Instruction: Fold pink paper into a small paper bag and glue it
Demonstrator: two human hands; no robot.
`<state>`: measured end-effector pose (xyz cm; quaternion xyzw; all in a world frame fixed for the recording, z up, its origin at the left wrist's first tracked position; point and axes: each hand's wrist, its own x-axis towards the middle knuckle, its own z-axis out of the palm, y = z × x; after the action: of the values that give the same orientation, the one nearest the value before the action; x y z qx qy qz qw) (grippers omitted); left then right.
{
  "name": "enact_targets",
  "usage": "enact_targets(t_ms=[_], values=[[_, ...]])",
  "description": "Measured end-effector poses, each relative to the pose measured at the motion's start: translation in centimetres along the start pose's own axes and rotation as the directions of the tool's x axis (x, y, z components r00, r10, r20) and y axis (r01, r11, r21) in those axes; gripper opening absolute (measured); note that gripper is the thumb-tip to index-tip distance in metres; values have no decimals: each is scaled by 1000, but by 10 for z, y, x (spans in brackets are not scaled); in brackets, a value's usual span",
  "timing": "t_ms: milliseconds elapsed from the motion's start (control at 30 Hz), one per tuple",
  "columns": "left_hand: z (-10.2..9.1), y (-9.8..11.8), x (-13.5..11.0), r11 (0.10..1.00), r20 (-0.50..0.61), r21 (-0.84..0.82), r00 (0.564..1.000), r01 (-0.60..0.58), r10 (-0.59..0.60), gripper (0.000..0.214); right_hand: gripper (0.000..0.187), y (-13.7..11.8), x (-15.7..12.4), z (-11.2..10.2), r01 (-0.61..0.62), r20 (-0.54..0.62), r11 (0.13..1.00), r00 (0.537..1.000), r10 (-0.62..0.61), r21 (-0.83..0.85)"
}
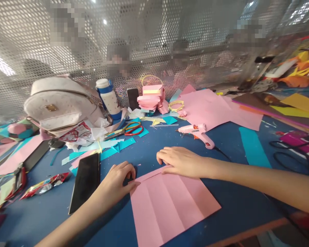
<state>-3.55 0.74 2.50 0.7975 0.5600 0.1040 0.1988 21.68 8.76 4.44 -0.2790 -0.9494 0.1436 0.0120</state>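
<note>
A sheet of pink paper (170, 206) lies in front of me, with several parallel creases and a narrow fold along its far edge. My left hand (122, 176) is at the sheet's far left corner, thumb on the paper and fingers curled at its edge. Farther right along the same edge, my right hand (180, 161) grips the fold, its thumb on the paper and its fingers bent over. The undersides of the fingers are hidden. Beyond my right hand lies a pink glue gun (198, 132). A black phone (86, 181) is beside my left forearm.
Scissors (134, 129) and blue paper scraps (118, 147) lie farther back. A white backpack (59, 103), a bottle (108, 97) and a pink paper craft (151, 96) stand against the perforated metal screen (144, 44). Larger pink sheets (211, 106) are at back right. Red-handled pliers (19, 181) lie left.
</note>
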Motion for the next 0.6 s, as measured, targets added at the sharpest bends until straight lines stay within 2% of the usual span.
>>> enact_targets(t_ms=[100,167,267,333,433,600], values=[[-4,4,0,1000,33,-7,999,11,-11,9,15,0,2,-4,-7,88,992,996,-4,123],[-5,7,1,999,33,-44,999,18,-17,7,15,0,1,-5,-4,106,984,994,-15,177],[-2,11,5,980,25,-198,1000,11,-6,9,10,-3,0,-7,-67,135,954,990,29,292],[1,13,9,948,61,-319,998,5,15,13,5,-4,0,-6,-115,165,917,985,55,382],[6,16,16,913,105,-406,994,23,21,13,7,-4,3,-3,-128,157,869,986,60,478],[16,26,23,905,66,-423,998,46,-20,19,20,-3,8,10,-140,143,797,987,68,587]])
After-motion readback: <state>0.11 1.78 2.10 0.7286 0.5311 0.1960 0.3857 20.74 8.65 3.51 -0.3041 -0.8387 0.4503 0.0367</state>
